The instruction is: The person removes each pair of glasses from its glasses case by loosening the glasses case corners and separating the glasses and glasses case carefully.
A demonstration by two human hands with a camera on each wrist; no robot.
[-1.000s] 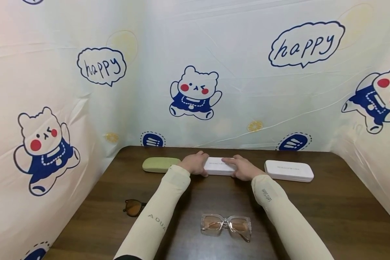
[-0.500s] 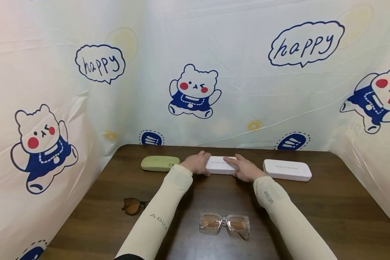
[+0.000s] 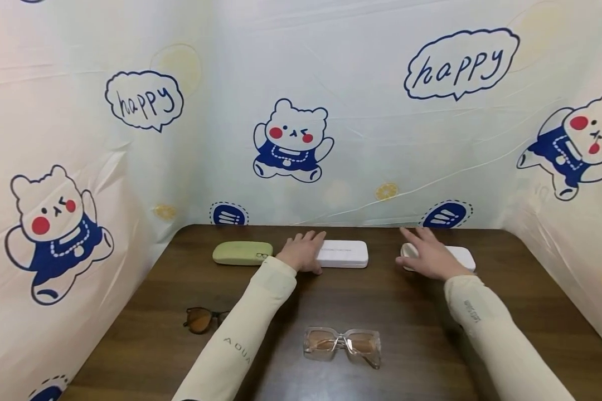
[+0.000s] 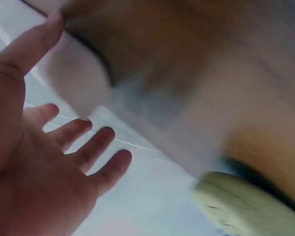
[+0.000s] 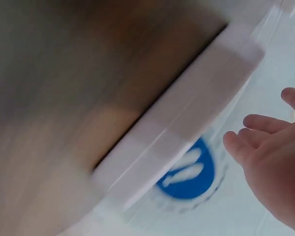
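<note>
Three glasses cases lie along the back of the table. My left hand [image 3: 301, 253], fingers spread, is at the left end of the middle white glasses case [image 3: 345, 254] and overlaps it in the head view. Over the right-hand white glasses case [image 3: 462, 257] is my right hand [image 3: 428, 256], its fingers extended and hiding part of the lid. The right wrist view shows that white case [image 5: 179, 118] close beside the relaxed fingers. Left of my left hand lies the green glasses case [image 3: 241, 253], whose end also appears in the left wrist view.
Clear-framed glasses [image 3: 342, 342] with tinted lenses lie folded on the front middle of the brown table [image 3: 391, 312]. Dark-framed sunglasses [image 3: 200, 320] lie at the left, partly behind my left sleeve. A printed curtain [image 3: 301, 67] hangs behind and at both sides.
My right hand has left the middle white case and moved right over the right-hand one. My left hand stays at the middle case's left end, its fingers now more spread.
</note>
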